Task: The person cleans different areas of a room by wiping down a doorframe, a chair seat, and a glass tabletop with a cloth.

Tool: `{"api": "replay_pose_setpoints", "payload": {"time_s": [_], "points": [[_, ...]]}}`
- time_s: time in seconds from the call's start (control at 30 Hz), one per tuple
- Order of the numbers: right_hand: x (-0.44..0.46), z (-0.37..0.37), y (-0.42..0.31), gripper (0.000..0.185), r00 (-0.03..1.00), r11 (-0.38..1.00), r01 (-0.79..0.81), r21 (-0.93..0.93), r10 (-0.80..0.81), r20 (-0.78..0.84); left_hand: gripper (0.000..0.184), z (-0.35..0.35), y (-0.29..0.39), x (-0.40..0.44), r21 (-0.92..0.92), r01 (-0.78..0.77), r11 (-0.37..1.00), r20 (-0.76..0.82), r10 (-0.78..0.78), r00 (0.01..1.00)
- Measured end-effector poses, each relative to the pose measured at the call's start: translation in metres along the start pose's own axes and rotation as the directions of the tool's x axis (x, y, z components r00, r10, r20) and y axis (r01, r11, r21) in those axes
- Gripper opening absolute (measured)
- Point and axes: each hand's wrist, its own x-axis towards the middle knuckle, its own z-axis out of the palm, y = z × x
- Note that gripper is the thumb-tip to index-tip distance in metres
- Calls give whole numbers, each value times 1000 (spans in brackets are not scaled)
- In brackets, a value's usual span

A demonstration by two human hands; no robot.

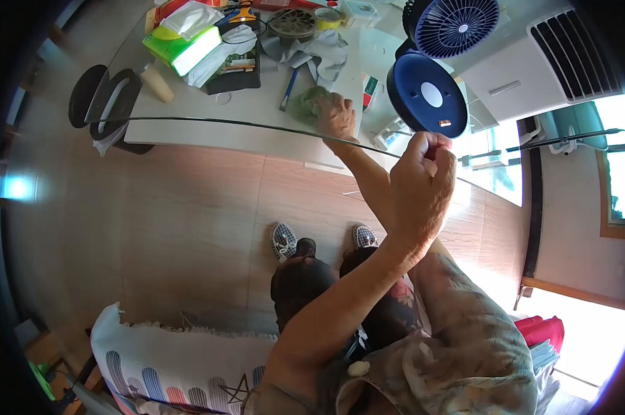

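Note:
My arms cross. My left hand (426, 183) is closed, its fingertips pinched together just below the round dark blue base (409, 97) of a fan (462, 28). Whatever those fingers hold, if anything, is too small to make out. A small orange and white piece (445, 123) lies on the base near its lower rim. Farther left, over the desk, my right hand (336, 116) is closed on a pale green cloth (305, 105). Beside that cloth lies a blue-handled brush (289, 88), with a grey cloth (326, 52) above it.
The glass edge (243, 122) runs along the desk front. A green tissue pack (182, 48) stands upper left beside a dark tray (250, 81). A white appliance with a black grille (513, 62) is at the upper right. A patterned cushion (188, 346) lies lower left.

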Motion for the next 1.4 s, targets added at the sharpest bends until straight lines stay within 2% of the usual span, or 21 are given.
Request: {"api": "replay_pose_setpoints", "payload": {"time_s": [0.07,0.1,0.2,0.23,0.3,0.33,0.4,0.5,0.63,0.77,0.87,0.9,1.0,1.03,1.13,1.17,1.2,1.23,1.27,1.3,1.4], "points": [[13,9,7,40,991,996,-89,5,89,-102,16,-2,7,-1,59,-9,998,-22,10,1000],[19,10,10,30,991,994,-90,-65,82,-107,16,-1,6,-1,46,-24,999,-33,26,999],[13,-6,0,29,966,992,-87,86,105,-236,14,5,-2,3,-15,-69,997,-57,68,996],[14,-5,-4,27,942,996,12,88,18,-335,14,6,-4,4,-34,-72,997,-55,70,996],[18,1,-19,31,932,992,116,59,-88,-351,13,3,-3,3,-115,2,993,12,-1,1000],[24,4,-32,32,922,985,167,45,-140,-361,14,2,0,4,-89,0,996,9,1,1000],[37,17,-53,33,944,970,239,51,-219,-248,14,2,1,3,-36,-1,999,13,2,1000],[42,35,-79,33,982,985,156,-74,-146,123,14,4,0,4,10,8,1000,-6,-8,1000],[35,31,-67,36,971,988,149,41,-153,182,13,3,-2,6,-39,78,996,12,-77,997],[26,18,-55,35,986,995,90,-53,-81,148,14,4,-6,5,-78,61,995,-17,-62,998],[28,6,-41,33,966,995,-82,-48,91,242,15,3,-6,6,-60,50,997,-16,-51,999],[29,-3,-39,30,971,987,-146,61,131,199,15,3,-5,6,-47,51,998,-16,-52,999],[36,-19,-41,28,982,984,-82,161,108,-158,10,1,-7,7,-134,42,990,32,-38,999],[40,-23,-44,35,983,985,-41,169,70,-170,10,1,-8,7,-150,52,987,36,-47,998],[58,-27,-65,23,966,991,12,132,22,-256,10,1,-8,7,-157,52,986,28,-49,998],[63,-25,-70,23,975,991,-3,131,32,-219,10,1,-8,8,-136,27,990,10,-26,1000],[70,-9,-67,23,999,999,-2,49,3,-32,10,2,-7,9,-119,3,993,-11,-5,1000],[78,14,-60,23,987,999,13,-35,-7,163,10,1,-5,8,-144,56,988,-9,-58,998],[79,28,-55,23,936,993,39,-115,4,351,10,-1,0,7,-168,113,979,-2,-115,993],[68,-2,-63,24,913,999,46,-27,-31,406,10,-3,3,8,-188,163,969,12,-163,986],[36,-31,-73,28,988,967,29,254,-67,142,11,-3,-3,12,-107,-1,994,-31,-3,1000]]}}
